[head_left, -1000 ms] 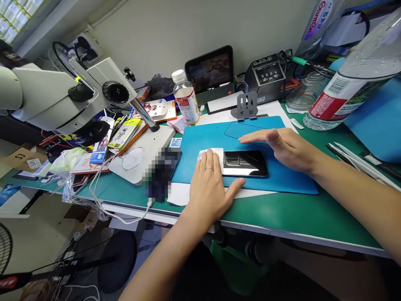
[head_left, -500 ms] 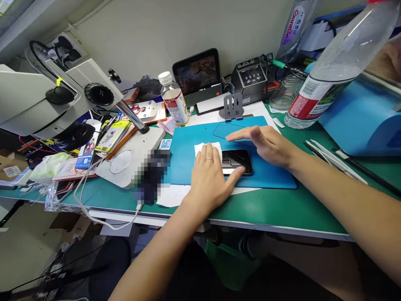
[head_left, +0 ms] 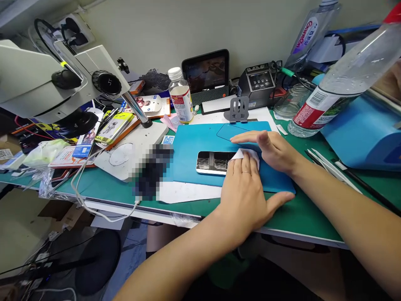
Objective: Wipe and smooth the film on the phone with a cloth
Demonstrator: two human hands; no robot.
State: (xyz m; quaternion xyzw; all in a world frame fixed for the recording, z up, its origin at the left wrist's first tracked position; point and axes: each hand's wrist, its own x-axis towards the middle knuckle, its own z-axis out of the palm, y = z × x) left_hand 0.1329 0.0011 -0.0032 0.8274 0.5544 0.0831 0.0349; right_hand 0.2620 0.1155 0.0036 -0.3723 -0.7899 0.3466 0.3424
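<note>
A smartphone (head_left: 210, 162) with a glossy dark screen lies flat on a blue mat (head_left: 188, 138), its left part showing. My left hand (head_left: 243, 195) presses a folded white wipe (head_left: 253, 154) onto the phone's right part, fingers straight and together, thumb stretched out to the right. Beneath that hand and the wipe, the right end of the phone is hidden. Just beyond it, my right hand (head_left: 272, 149) is held on edge over the mat with its fingers extended and nothing in them. Near those fingertips a thin dark phone-shaped outline (head_left: 223, 133) shows on the mat.
A white microscope (head_left: 78, 75) stands at the left by a cable and stacked packets. Behind the mat are a drink bottle (head_left: 181, 102), a screen (head_left: 206, 73) and a grey metal stand (head_left: 238, 109). A large water bottle (head_left: 326, 104) and tweezers (head_left: 332, 167) are at the right.
My left hand has slid the wipe from the phone's left end to its right end, uncovering the left part. The right hand stays nearly in place. The view has shifted slightly.
</note>
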